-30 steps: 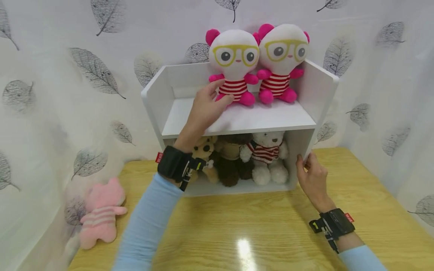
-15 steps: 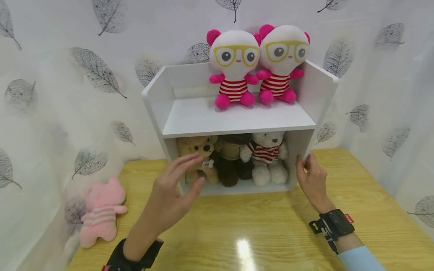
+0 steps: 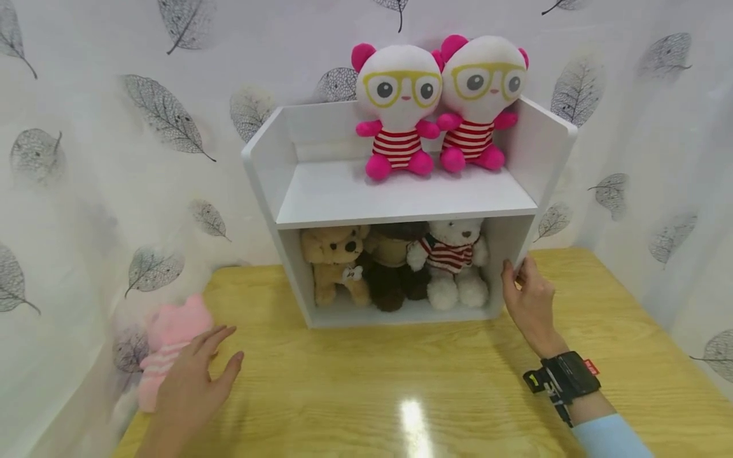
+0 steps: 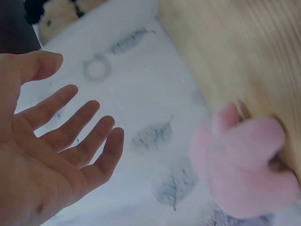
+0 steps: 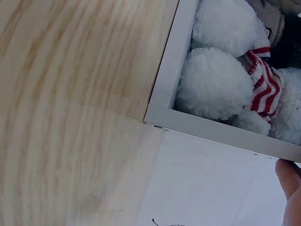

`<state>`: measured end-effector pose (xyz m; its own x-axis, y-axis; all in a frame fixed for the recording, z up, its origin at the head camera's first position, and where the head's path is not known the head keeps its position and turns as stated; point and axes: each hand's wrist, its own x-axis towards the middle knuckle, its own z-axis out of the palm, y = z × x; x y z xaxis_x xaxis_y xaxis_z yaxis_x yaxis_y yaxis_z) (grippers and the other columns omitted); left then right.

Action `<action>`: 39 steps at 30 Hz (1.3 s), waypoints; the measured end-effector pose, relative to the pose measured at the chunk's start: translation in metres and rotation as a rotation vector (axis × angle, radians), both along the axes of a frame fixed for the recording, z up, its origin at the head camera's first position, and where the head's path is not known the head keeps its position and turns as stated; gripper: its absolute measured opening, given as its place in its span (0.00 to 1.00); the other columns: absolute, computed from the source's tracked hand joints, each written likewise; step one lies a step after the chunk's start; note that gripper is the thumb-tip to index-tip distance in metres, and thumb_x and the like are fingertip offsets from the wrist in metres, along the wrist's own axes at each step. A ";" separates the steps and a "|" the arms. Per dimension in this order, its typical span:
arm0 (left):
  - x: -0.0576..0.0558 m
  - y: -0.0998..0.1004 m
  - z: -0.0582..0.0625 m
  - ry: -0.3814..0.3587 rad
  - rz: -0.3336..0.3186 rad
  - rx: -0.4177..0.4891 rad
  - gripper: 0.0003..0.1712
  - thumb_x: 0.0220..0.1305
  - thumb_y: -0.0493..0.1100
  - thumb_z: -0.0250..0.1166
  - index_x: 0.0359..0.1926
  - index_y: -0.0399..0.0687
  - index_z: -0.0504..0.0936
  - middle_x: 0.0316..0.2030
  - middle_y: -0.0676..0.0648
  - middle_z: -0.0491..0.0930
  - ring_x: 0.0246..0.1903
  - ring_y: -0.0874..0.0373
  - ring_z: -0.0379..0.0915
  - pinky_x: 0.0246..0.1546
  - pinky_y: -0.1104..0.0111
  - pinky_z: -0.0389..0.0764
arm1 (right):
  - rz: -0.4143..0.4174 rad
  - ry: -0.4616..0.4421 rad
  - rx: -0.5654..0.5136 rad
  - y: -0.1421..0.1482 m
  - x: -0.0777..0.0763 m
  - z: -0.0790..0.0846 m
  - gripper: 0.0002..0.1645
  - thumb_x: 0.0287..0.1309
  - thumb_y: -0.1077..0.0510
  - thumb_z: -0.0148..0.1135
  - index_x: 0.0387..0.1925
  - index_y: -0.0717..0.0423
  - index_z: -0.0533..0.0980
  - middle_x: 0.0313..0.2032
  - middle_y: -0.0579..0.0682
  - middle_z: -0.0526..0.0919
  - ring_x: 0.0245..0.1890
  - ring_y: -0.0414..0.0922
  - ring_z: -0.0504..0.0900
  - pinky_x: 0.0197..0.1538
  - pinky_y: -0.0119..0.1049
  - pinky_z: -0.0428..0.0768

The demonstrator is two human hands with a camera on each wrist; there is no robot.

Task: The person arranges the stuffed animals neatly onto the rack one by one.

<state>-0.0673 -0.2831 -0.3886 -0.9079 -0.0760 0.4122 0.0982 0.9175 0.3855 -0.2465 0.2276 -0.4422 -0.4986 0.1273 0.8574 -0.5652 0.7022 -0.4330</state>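
A pink plush bear with a striped body lies at the table's left end. My left hand is over it in the head view, partly covering its body, fingers spread and holding nothing. In the left wrist view the plush's pink legs lie to the right of the fingers. My right hand grips the lower right side panel of a white two-tier shelf. Two pink-and-white panda plushes in yellow glasses, a left one and a right one, sit on its upper tier.
On the lower tier sit a tan plush dog, a dark brown plush and a white bear in a striped shirt. The wooden table meets leaf-patterned covering at left, back and right.
My left hand has moved from the left panda plush on the upper tier, down and left, to the pink plush bear. The right hand stays at the shelf's side.
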 end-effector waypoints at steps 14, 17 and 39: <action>-0.005 -0.053 -0.018 -0.096 0.158 -0.164 0.33 0.58 0.46 0.72 0.61 0.36 0.76 0.60 0.19 0.70 0.55 0.17 0.66 0.43 0.25 0.68 | 0.010 0.006 0.006 0.000 0.000 0.000 0.07 0.61 0.73 0.62 0.39 0.77 0.75 0.30 0.70 0.87 0.30 0.67 0.88 0.46 0.08 0.68; -0.004 -0.062 -0.020 -0.301 0.198 -0.158 0.40 0.61 0.50 0.70 0.69 0.38 0.67 0.67 0.17 0.56 0.60 0.15 0.56 0.50 0.22 0.63 | 0.010 -0.011 0.016 0.001 0.000 -0.001 0.08 0.62 0.72 0.61 0.40 0.77 0.75 0.30 0.70 0.86 0.30 0.67 0.88 0.46 0.07 0.68; -0.012 -0.061 -0.040 -0.128 -0.146 -0.089 0.42 0.34 0.35 0.80 0.57 0.39 0.77 0.47 0.23 0.77 0.42 0.31 0.78 0.42 0.39 0.78 | -0.004 -0.002 0.018 0.002 0.000 -0.003 0.07 0.62 0.72 0.62 0.38 0.76 0.74 0.28 0.68 0.86 0.28 0.65 0.87 0.45 0.07 0.68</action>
